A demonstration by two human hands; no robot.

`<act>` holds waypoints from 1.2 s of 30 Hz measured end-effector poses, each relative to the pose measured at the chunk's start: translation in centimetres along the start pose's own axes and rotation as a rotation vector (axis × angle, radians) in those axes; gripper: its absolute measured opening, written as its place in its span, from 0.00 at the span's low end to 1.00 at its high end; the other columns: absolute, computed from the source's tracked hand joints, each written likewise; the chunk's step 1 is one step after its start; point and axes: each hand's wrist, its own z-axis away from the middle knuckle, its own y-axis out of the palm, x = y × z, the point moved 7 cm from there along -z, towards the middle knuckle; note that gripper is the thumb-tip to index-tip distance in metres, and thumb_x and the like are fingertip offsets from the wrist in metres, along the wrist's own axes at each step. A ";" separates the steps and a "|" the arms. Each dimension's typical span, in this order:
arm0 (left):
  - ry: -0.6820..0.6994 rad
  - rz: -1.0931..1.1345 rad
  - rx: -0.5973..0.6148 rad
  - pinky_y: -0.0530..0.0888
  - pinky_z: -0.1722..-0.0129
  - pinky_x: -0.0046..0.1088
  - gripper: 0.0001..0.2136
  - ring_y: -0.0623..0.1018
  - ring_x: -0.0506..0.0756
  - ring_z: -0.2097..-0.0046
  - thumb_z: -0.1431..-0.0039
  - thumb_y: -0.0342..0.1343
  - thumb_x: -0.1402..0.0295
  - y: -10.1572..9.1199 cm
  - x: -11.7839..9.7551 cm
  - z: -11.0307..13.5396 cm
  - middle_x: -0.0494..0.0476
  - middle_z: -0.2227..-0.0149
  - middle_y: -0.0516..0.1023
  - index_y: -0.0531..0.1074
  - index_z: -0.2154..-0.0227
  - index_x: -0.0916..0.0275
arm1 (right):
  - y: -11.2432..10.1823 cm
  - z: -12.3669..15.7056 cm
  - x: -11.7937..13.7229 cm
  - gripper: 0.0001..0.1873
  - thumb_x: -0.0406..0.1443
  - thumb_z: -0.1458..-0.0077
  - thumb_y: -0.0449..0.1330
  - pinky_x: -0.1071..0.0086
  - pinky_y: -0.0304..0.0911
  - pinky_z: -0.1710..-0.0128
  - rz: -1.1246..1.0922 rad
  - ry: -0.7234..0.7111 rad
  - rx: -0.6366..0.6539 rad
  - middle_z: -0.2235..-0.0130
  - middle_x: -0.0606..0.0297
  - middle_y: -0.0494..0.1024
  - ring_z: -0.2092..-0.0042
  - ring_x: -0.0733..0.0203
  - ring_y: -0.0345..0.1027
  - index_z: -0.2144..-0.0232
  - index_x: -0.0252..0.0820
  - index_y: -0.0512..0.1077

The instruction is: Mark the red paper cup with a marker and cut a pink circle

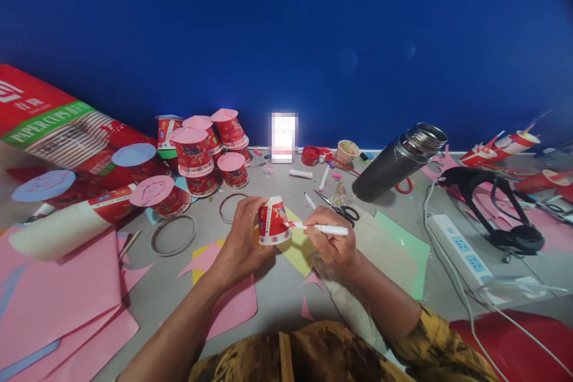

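A red-and-white printed paper cup point(274, 222) is upside down above the table, with the fingers of my left hand point(244, 239) wrapped around its left side. My right hand point(333, 239) is closed on a white marker point(329, 229) with a red tip. That tip meets or nearly meets the cup's right side; I cannot tell which. Beneath the cup lies a sheet of yellow paper point(298, 250). Beyond my right hand are black-handled scissors point(347, 211) and another marker point(309, 200). Pink paper point(235, 307) lies under my left forearm.
Upturned cups topped with pink discs point(193, 152) are stacked at back left, near tape rings point(172, 235) and a paper-cup packet point(58, 119). A dark open flask point(394, 164) stands right of centre. Farther right are a power strip point(461, 250), cables and a black strapped headset point(492, 203).
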 end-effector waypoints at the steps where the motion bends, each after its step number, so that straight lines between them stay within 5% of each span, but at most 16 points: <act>1: 0.006 0.001 0.002 0.78 0.37 0.54 0.36 0.73 0.68 0.35 0.46 0.62 0.75 0.0 0.0 0.0 0.65 0.39 0.68 0.61 0.34 0.54 | 0.1 0.0 0.0 0.06 0.32 0.31 0.59 0.65 0.70 0.65 -0.006 0.002 0.006 0.67 0.65 0.82 0.67 0.58 0.76 0.58 0.46 0.76; 6: 0.039 0.026 -0.006 0.77 0.35 0.54 0.37 0.73 0.67 0.34 0.45 0.62 0.76 -0.1 -0.2 0.3 0.65 0.37 0.68 0.60 0.32 0.54 | 0.6 -0.2 0.5 0.07 0.30 0.32 0.59 0.66 0.69 0.67 -0.015 0.000 0.068 0.68 0.65 0.81 0.69 0.59 0.75 0.59 0.45 0.76; 13: 0.022 0.161 0.089 0.77 0.34 0.52 0.41 0.68 0.66 0.28 0.43 0.59 0.80 0.3 -0.5 0.3 0.65 0.31 0.64 0.56 0.29 0.48 | -1.4 -0.4 0.8 0.07 0.32 0.31 0.59 0.63 0.72 0.64 0.016 0.027 -0.137 0.67 0.63 0.82 0.67 0.57 0.75 0.57 0.45 0.77; 23: 0.003 0.193 0.105 0.72 0.29 0.57 0.41 0.67 0.68 0.26 0.44 0.59 0.80 0.5 0.0 0.5 0.65 0.31 0.65 0.57 0.29 0.50 | -0.8 -0.9 1.1 0.07 0.31 0.31 0.58 0.64 0.71 0.66 0.037 -0.020 -0.059 0.67 0.62 0.82 0.67 0.57 0.76 0.58 0.45 0.76; 36: -0.067 0.351 0.097 0.70 0.27 0.52 0.42 0.66 0.65 0.25 0.47 0.61 0.80 0.3 0.5 0.5 0.60 0.29 0.65 0.61 0.29 0.45 | -1.9 -0.2 -0.5 0.07 0.35 0.29 0.58 0.65 0.71 0.65 0.040 0.072 -0.165 0.67 0.63 0.81 0.67 0.58 0.75 0.58 0.46 0.77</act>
